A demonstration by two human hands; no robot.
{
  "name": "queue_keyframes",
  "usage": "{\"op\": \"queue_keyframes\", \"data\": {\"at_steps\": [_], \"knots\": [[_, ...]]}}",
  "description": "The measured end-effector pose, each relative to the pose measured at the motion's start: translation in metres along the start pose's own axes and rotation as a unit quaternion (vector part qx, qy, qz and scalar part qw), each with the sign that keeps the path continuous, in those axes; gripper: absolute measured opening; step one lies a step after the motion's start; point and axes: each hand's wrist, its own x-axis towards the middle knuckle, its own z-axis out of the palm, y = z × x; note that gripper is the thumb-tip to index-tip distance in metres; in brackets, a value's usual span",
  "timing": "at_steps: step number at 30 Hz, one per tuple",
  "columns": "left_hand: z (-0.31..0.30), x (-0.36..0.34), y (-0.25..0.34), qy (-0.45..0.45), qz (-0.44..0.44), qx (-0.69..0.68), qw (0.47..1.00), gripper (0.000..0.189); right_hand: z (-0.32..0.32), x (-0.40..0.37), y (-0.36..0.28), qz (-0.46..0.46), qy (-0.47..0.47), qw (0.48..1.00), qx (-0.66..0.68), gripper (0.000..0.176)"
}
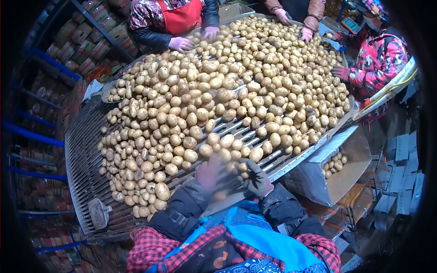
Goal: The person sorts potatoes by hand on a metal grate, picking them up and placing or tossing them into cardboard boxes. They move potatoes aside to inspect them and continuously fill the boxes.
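A large heap of potatoes point(214, 82) covers the slatted metal sorting table point(93, 150) in front of me. My left hand point(209, 173) is at the near edge of the heap, so smeared by motion that its fingers cannot be made out. To its right, my right hand point(257, 179), in a dark grey glove, has its fingers curled round a potato point(244, 174) near the table's front rim. A blurred potato point(220, 195) shows below and between my hands, close to my apron.
Co-workers' pink-gloved hands point(181, 44) rest on the heap's far side; another person's hand point(340, 72) is at the right. A carton with potatoes point(334, 166) stands below the right rim. A scoop-like plate point(98, 214) lies on the slats at left.
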Motion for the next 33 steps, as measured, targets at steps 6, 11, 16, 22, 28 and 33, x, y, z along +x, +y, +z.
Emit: {"op": "queue_keyframes", "data": {"at_steps": [6, 11, 16, 22, 28, 33], "knots": [[-0.045, 0.009, 0.004, -0.099, -0.044, -0.078, 0.991, 0.051, -0.021, -0.006, 0.023, 0.133, 0.120, 0.960, 0.216, 0.037], [-0.023, 0.008, -0.017, -0.158, -0.154, -0.079, 0.972, 0.048, -0.017, -0.021, 0.007, 0.188, 0.083, 0.893, 0.401, 0.050], [-0.056, 0.014, 0.025, -0.010, 0.034, -0.344, 0.938, 0.054, -0.019, -0.027, 0.007, 0.149, -0.004, 0.919, 0.365, 0.037], [-0.046, 0.035, 0.094, -0.016, 0.258, -0.180, 0.949, 0.074, -0.042, -0.030, 0.005, 0.098, 0.056, 0.903, 0.415, 0.027], [-0.049, 0.047, 0.038, 0.154, 0.148, -0.212, 0.954, 0.041, -0.055, -0.086, -0.054, 0.016, 0.124, 0.873, 0.471, 0.024], [-0.058, 0.045, -0.042, 0.189, 0.132, -0.114, 0.966, 0.024, -0.075, -0.101, -0.074, 0.015, 0.198, 0.858, 0.474, 0.044]]}}
